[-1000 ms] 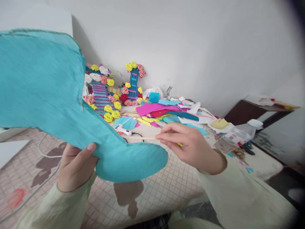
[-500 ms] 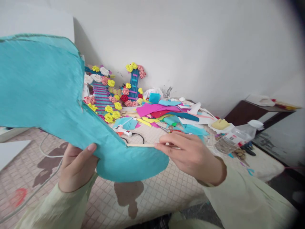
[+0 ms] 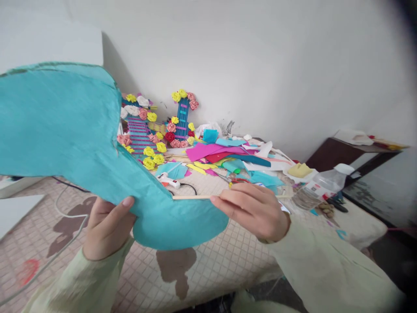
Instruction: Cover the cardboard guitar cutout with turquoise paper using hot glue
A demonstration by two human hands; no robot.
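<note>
Pinching 1 pale stick point(image 3: 192, 198) in the right hand point(image 3: 254, 211), lengthwise from 3 to 9 o'clock along the blue cutout point(image 3: 179, 221), gripped in the left hand point(image 3: 109, 226).

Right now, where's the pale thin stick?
Head view, near the middle: the stick is held in the right hand, running along the upper edge of the turquoise cutout's rounded lower end, below the white glue gun in the picture.

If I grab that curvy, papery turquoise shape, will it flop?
Probably not: the turquoise shape shows no sag beyond the left hand. It's likely light, since that hand grips only its lower edge. It looks thin-skinned and wrinkled, so it might tear.
</note>
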